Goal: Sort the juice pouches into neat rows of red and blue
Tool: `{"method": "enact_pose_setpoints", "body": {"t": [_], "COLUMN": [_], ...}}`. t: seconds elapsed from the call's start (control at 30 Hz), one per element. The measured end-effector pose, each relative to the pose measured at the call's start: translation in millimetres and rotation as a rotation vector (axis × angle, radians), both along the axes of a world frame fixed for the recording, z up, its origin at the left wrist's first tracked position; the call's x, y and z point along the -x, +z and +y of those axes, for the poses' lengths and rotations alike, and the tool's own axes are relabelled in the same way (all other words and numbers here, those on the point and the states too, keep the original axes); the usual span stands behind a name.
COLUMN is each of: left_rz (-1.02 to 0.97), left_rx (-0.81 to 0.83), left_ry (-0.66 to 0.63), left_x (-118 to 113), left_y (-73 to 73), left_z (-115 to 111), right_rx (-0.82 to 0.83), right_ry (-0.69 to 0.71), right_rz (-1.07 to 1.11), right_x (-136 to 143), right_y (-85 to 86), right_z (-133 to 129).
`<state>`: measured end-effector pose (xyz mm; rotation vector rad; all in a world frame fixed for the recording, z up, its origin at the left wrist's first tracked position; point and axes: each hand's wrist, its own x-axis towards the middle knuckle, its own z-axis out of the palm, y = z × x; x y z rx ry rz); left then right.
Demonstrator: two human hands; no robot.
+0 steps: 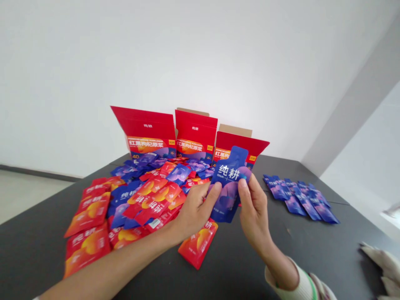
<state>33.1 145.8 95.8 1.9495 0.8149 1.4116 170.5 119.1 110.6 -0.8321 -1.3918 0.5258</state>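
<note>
Hands [195,206] hold pouch [228,193], covering its edges | rightmost box [239,139] partly hidden

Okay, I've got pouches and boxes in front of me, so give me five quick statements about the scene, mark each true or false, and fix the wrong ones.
1. The left hand and right hand hold one blue pouch between them. True.
2. All three boxes are closed. False: the boxes have their red flaps raised.
3. The big pile mixes red and blue pouches. True.
4. The pouches grouped at the table's right are red. False: that right-hand group is blue.
5. The wall behind the boxes is pale. True.
</note>
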Motion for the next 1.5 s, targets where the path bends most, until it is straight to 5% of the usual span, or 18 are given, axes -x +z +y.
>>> {"method": "enact_pose_setpoints", "body": {"t": [0.13,0.27,0.53,0.77,1.03,1.5], "left_rz": [0.009,0.039,0.098,-0.001,0.065,0.120], "left_rx": [-0.096,-0.218,-0.226,-0.201,-0.181,-0.278], "left_ry": [0.157,0.255,0.248,0.268,0.245,0.294], "left_x": [3.1,3.5,6.8,5.1,4.5,15.9], "left_y": [-1.4,-3.7,5.7,4.3,6.4,20.3], "left_z": [-0.2,-1.4,-2.6,-5.7,-0.7,4.4], "right_rx": [0.085,0.091,0.159,0.088,0.139,0.228], "right_ry": [0.080,0.005,0.085,0.070,0.074,0.383], "right_rz": [-0.006,-0.088,0.024,-0.129,-0.051,-0.258], "right_x": [8.7,10.9,11.9,13.3,12.9,3.7], "right_y": [-11.8,-25.3,-22.2,-30.9,-28.1,-5.6], "right_z": [0.6,2.8,0.9,-0.4,-0.4,-7.7]}}
